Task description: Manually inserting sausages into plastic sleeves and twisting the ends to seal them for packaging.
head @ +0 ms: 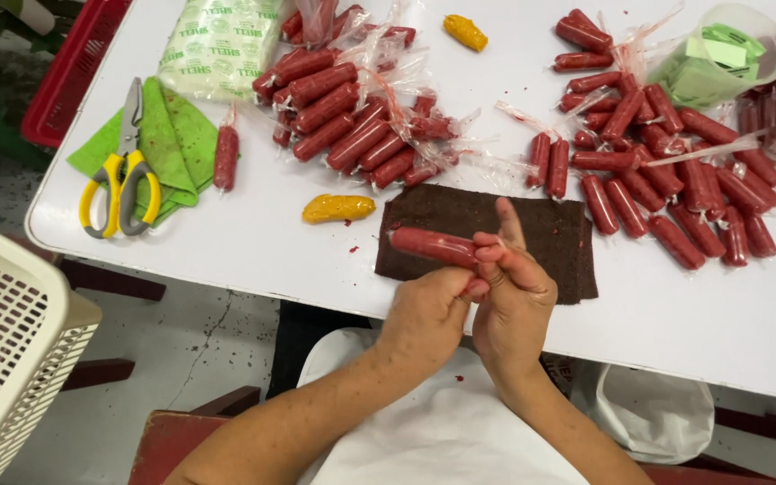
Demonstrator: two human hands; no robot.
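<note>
My left hand (426,316) and my right hand (515,286) meet at the table's near edge, both gripping one red tube-shaped pack in clear plastic (433,245). It lies level, pointing left, just above a dark brown cloth (550,224). My right fingers pinch its right end, index finger raised. A pile of the same red packs (352,126) lies at the centre back. Another pile (666,171) spreads to the right.
Yellow-handled scissors (121,175) rest on a green cloth (177,144) at the left with one red pack (225,157). Two yellow packs (339,208) (465,32), a white bag (219,45), a clear jug (720,58), a red crate (74,72) and a cream basket (11,341) surround the white table (253,251).
</note>
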